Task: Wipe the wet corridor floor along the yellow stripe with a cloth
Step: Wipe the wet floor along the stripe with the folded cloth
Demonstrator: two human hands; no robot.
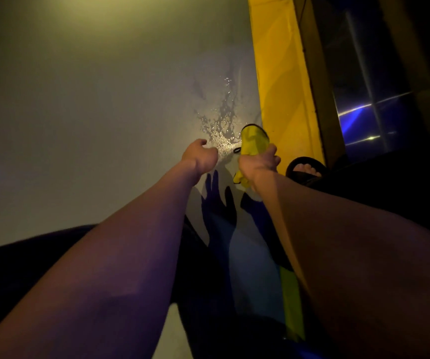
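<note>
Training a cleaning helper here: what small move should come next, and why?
Probably lower the yellow cloth, gripped by the right hand, onto the puddle just ahead beside the yellow stripe. The water looks unwiped; the left hand holds nothing.

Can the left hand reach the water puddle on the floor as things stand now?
Probably yes: the left hand hovers empty beside the puddle, nothing lies between them, and the cloth is in the right hand, off to the side.

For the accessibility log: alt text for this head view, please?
The right hand grips a yellow cloth above a puddle on the grey floor beside the yellow stripe. The left hand hangs loosely curled and holds nothing; a sandalled foot stands nearby.
</note>
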